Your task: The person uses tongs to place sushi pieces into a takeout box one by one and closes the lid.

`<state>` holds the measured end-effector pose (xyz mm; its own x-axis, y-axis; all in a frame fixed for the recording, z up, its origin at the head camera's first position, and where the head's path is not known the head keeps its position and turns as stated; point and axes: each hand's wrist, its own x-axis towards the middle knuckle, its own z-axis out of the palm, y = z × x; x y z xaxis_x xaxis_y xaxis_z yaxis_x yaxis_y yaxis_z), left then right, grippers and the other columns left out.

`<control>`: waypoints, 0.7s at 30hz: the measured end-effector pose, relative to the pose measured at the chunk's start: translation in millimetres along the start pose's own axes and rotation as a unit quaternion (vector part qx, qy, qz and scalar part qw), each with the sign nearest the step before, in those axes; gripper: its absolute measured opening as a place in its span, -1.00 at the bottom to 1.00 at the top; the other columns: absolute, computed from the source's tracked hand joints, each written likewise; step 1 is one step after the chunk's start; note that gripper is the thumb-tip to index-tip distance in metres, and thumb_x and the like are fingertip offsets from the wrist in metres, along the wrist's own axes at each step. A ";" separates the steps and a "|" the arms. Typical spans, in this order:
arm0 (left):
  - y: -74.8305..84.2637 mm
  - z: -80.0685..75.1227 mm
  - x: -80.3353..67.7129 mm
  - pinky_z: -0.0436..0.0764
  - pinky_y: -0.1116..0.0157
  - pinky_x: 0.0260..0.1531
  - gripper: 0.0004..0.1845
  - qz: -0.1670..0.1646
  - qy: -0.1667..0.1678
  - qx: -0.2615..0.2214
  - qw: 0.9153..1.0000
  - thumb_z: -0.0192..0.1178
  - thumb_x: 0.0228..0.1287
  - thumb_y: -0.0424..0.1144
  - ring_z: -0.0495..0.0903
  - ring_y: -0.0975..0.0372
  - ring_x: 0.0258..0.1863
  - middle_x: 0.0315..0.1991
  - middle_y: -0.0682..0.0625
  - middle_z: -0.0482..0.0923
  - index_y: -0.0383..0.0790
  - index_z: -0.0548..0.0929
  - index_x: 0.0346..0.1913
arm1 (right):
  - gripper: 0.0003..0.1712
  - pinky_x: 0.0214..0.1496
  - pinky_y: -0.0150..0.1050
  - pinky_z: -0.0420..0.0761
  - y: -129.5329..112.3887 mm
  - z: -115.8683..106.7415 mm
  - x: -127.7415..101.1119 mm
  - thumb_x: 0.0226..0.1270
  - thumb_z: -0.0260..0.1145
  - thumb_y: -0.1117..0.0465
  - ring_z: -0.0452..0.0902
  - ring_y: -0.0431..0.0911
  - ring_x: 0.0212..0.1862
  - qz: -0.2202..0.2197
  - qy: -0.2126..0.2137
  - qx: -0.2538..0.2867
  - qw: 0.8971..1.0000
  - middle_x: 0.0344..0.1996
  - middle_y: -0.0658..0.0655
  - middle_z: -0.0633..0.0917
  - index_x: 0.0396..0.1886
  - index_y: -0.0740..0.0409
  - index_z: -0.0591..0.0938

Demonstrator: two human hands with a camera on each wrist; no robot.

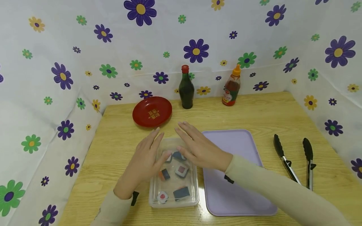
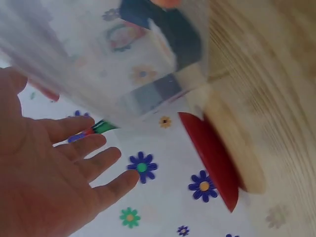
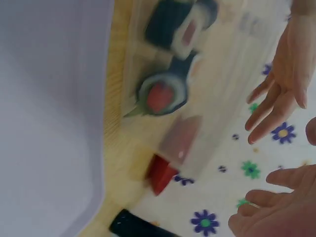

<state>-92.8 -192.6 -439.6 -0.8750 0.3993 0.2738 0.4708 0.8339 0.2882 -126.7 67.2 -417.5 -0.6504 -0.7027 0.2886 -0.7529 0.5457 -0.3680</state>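
A clear plastic box (image 1: pixel 173 204) stands on the wooden table, and several sushi pieces (image 1: pixel 181 171) show through it. Over its left side is my left hand (image 1: pixel 143 160), fingers extended toward the back and thumb spread inward. From the other side my right hand (image 1: pixel 202 150) reaches over the box's far right part, its fingers also straight. Neither hand grips anything. In the left wrist view the left palm (image 2: pixel 54 173) faces up beside the box wall (image 2: pixel 98 94). Both hands appear in the right wrist view, beside the box and apart from each other.
Right of the box lies a lilac tray (image 1: pixel 234 194), partly under the right forearm. Two black-tipped tongs arms (image 1: pixel 291 169) lie farther right. At the back are a red plate (image 1: pixel 152 112), a dark green bottle (image 1: pixel 186 91) and a sauce bottle (image 1: pixel 231 88) with an orange cap.
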 end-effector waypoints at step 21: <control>-8.3 26.6 10.3 0.07 -0.37 0.63 -0.16 -0.022 -0.102 0.011 0.994 -0.11 0.66 0.22 -0.17 -0.08 0.74 0.74 -0.13 -0.12 -0.21 -0.05 0.72 | -0.08 0.77 0.15 0.07 16.7 50.7 4.0 0.72 -0.09 -0.27 -0.05 0.27 0.71 0.031 -0.055 -0.064 0.996 0.67 0.35 0.14 0.69 0.32 0.05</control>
<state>-108.8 -185.2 -463.6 -0.9008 0.4290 0.0678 0.4301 0.8596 0.2758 -136.7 50.3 -467.3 -0.6863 -0.7077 0.1676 -0.7229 0.6385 -0.2642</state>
